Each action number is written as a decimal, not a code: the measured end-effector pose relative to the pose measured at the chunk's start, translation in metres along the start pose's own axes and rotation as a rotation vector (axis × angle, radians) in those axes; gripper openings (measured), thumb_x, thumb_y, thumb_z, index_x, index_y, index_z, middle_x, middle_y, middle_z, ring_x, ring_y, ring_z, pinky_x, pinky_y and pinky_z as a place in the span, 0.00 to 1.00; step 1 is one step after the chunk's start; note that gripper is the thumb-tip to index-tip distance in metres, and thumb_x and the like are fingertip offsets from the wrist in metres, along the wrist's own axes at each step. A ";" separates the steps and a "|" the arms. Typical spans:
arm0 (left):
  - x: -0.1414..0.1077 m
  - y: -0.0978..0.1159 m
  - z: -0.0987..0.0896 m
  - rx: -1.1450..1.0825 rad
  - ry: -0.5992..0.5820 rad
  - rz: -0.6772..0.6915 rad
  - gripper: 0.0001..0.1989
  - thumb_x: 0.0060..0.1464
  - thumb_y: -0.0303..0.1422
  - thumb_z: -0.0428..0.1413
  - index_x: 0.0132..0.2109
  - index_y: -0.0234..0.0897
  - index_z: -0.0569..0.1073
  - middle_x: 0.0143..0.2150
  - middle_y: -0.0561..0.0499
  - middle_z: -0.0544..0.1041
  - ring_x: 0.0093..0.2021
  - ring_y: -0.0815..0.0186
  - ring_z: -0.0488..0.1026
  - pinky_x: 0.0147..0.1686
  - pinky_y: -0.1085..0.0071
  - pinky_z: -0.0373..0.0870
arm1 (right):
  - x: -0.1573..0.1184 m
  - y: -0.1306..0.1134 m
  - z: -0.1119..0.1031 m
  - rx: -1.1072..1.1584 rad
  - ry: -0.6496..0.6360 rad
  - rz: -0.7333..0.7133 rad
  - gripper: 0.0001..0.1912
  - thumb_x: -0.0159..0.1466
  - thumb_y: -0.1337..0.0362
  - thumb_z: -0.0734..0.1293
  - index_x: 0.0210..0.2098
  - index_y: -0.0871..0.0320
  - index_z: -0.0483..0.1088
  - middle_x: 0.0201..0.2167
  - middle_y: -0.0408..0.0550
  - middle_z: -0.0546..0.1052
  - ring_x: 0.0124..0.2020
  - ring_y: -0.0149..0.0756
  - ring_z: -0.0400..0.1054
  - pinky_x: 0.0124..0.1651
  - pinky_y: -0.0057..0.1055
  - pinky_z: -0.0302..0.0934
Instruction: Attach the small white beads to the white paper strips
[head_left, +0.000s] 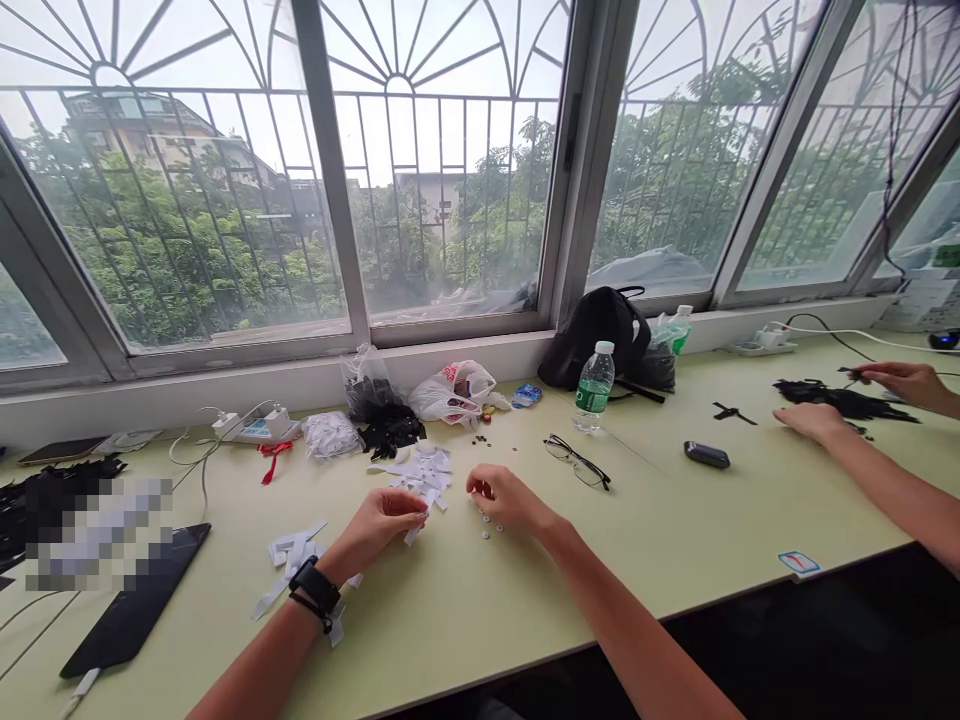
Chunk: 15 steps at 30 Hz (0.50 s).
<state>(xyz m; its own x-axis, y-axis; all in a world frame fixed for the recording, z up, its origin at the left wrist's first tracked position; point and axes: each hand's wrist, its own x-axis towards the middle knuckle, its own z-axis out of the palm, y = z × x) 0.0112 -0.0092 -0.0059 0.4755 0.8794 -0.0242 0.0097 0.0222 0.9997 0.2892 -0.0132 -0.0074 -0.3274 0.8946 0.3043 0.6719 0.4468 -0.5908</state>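
My left hand [384, 525], with a black band on the wrist, is closed in a pinch on a white strip [411, 536] that pokes out below the fingertips. To its right my right hand [510, 500] rests low over the table, fingers curled together; what lies between them, if anything, is hidden. Several small white rings [486, 535] lie just below that hand. Beyond my left hand is a loose pile of white strips [427, 475]. More white strips [289, 550] are scattered left of my left wrist, some partly behind it.
Along the window side stand a bag of white pieces [330, 437], black strips [394, 430], a plastic bag [454, 392] and a water bottle [594, 390]. Eyeglasses [577, 460] and a black case [706, 455] lie rightward. Another person's hands [814, 422] handle black strips [847, 400]. A tablet [142, 600] lies left.
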 end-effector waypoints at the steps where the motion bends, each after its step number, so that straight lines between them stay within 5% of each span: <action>1: 0.000 -0.001 0.000 0.004 -0.005 0.006 0.17 0.45 0.39 0.73 0.39 0.33 0.84 0.34 0.46 0.83 0.33 0.63 0.77 0.35 0.70 0.70 | 0.000 0.000 0.000 -0.001 -0.001 0.000 0.10 0.58 0.76 0.63 0.34 0.58 0.72 0.31 0.44 0.75 0.29 0.33 0.67 0.32 0.27 0.57; 15: -0.001 0.002 -0.002 0.035 0.004 0.008 0.22 0.44 0.35 0.73 0.48 0.36 0.84 0.48 0.42 0.83 0.42 0.58 0.80 0.43 0.66 0.74 | 0.000 0.002 0.000 0.010 -0.002 0.004 0.10 0.57 0.76 0.63 0.33 0.58 0.73 0.31 0.44 0.75 0.29 0.33 0.67 0.32 0.27 0.58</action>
<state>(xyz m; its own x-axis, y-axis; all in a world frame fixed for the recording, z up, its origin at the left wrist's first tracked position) 0.0093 -0.0090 -0.0039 0.4720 0.8814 -0.0157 0.0365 -0.0017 0.9993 0.2907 -0.0121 -0.0088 -0.3260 0.8963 0.3007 0.6665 0.4435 -0.5993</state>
